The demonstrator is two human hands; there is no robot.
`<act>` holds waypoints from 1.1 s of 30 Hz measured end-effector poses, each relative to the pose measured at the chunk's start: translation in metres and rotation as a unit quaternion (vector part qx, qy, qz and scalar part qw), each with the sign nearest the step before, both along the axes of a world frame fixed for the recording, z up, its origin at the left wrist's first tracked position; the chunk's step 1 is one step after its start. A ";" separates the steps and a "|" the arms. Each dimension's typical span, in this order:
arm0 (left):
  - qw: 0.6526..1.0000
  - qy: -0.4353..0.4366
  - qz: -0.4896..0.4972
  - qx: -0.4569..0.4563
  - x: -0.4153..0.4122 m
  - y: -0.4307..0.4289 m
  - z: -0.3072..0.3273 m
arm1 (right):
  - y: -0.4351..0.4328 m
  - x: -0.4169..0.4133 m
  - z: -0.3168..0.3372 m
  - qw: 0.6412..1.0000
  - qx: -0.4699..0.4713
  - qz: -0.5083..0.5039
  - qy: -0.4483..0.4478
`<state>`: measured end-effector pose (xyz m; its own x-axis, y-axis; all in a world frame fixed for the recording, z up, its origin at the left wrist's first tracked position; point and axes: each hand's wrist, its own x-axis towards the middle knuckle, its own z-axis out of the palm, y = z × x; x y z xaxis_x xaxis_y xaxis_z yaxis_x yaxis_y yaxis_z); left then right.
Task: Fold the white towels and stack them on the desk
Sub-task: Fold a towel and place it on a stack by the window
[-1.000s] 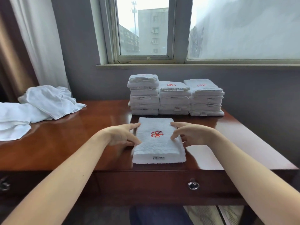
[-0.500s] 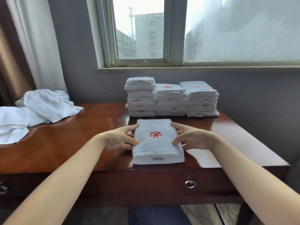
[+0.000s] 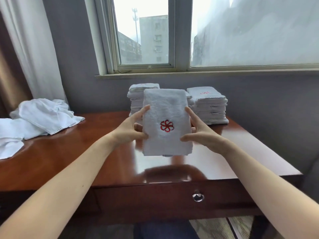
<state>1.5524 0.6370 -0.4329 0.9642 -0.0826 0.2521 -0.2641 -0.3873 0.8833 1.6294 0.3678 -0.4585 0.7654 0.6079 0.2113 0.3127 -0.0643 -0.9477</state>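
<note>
Folded towel (image 3: 166, 121) is up off the worktop (image 3: 69, 152) now. Half a second ago it lay flat near the front edge with a hand at each side. It's held upright mid-frame, red logo facing the camera, clear of the wood, with a blurred shadow below it.

Left hand (image 3: 128, 131) grips its left edge, right hand (image 3: 201, 133) its right edge. Thumbs are on the front face, index fingers (image 3: 142, 112) lie along the sides, and the other fingers are mostly hidden behind the cloth. Grip spans just the towel's width; nothing else held.

Stacked towels (image 3: 209, 107) sit at the back of the worktop under the window sill (image 3: 224, 73), upper centre, with the middle of the row blocked by the held towel. Loose towels (image 3: 43, 114) are heaped at frame left.

Drawer (image 3: 155, 199) at lower centre is closed, ring pull (image 3: 198, 197) hanging; contents not visible.
</note>
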 end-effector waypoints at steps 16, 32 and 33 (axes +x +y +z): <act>0.991 -0.110 0.020 0.070 0.162 -0.017 0.119 | 0.004 0.142 0.111 0.989 0.075 -0.081 -0.102; 0.997 0.011 0.038 0.068 0.295 0.004 0.122 | 0.039 0.276 0.113 0.993 0.005 -0.119 -0.027; 0.995 0.016 0.043 0.088 0.300 0.006 0.117 | 0.041 0.279 0.110 0.992 -0.005 -0.121 -0.023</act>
<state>1.8522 0.6425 -0.3157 0.9768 -0.0405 0.2105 -0.1970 -0.5567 0.8070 1.9083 0.4092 -0.3489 0.8792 0.4096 0.2434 0.3289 -0.1523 -0.9320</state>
